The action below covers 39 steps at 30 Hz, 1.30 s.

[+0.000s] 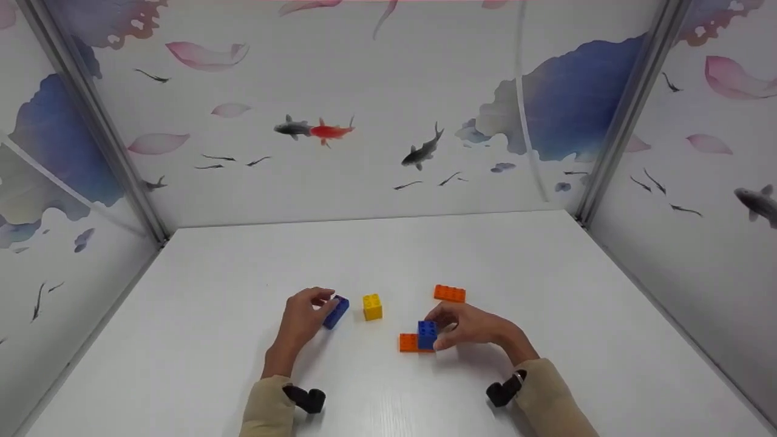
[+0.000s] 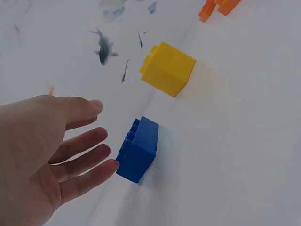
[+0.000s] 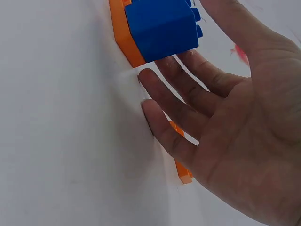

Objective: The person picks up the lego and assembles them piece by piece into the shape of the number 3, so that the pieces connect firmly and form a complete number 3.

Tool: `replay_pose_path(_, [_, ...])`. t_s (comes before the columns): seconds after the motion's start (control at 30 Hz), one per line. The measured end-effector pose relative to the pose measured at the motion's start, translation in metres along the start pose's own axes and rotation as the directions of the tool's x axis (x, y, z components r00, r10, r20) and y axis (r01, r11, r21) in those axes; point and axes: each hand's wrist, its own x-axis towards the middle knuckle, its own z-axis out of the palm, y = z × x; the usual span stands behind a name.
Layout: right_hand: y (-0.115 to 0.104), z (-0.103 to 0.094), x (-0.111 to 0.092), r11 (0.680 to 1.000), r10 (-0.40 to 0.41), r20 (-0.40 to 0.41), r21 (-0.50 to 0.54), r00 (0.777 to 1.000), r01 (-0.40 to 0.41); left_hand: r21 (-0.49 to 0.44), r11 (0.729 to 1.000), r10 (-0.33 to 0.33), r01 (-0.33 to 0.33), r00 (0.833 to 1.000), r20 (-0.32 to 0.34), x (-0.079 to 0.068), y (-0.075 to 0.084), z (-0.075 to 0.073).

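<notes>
My left hand (image 1: 305,315) is beside a long blue brick (image 2: 141,148) on the table. In the left wrist view its fingers are loosely bent and the thumb stands apart from the brick; one fingertip meets or nearly meets the brick's edge. My right hand (image 1: 470,325) holds a square blue brick (image 1: 427,335) between thumb and fingers. That brick sits on the right end of an orange brick (image 1: 408,343). In the right wrist view some fingertips disappear behind the blue brick (image 3: 162,30), and the thumb tip is out of frame.
A yellow brick (image 1: 372,308) stands between the hands, nearer the left. Another orange brick (image 1: 450,294) lies beyond my right hand. Printed wall panels (image 1: 364,170) close off the white table (image 1: 243,267) at the back and both sides.
</notes>
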Motion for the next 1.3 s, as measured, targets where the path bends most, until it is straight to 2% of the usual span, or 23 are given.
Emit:
replay_pose_path(0.2, [-0.004,0.005,0.001,0.997,0.047,-0.034,-0.055,0.998,-0.049,-0.089,0.990,-0.101,0.106,0.993,0.061,0.003,-0.011,-0.005])
replay_pose_path(0.33, [-0.004,0.008,0.002,0.996,0.053,-0.040,-0.070,0.998,-0.056,-0.109,0.981,-0.150,0.161,0.983,0.104,0.002,-0.016,-0.004])
replay_pose_path(0.57, [-0.001,0.008,0.005,0.995,0.069,-0.040,-0.069,0.997,-0.071,-0.041,0.983,-0.171,0.177,0.977,0.127,0.002,-0.019,-0.002])
replay_pose_path(0.77, [-0.001,0.008,0.004,0.998,0.024,-0.046,-0.060,0.999,-0.027,0.008,0.980,-0.196,0.197,0.968,0.157,0.003,-0.017,0.000])
replay_pose_path(1.0, [0.001,0.007,0.003,0.999,-0.035,-0.055,-0.038,0.998,0.033,-0.041,0.963,-0.258,0.265,0.958,0.127,0.003,-0.016,0.000])
replay_pose_path(1.17, [0.000,0.007,0.002,0.999,-0.024,-0.062,-0.031,0.998,0.022,-0.081,0.967,-0.231,0.241,0.966,0.120,0.004,-0.016,-0.002])
replay_pose_path(1.3, [-0.001,0.008,0.002,0.999,-0.011,-0.073,-0.038,0.997,0.008,-0.114,0.963,-0.229,0.243,0.965,0.126,0.004,-0.011,-0.004])
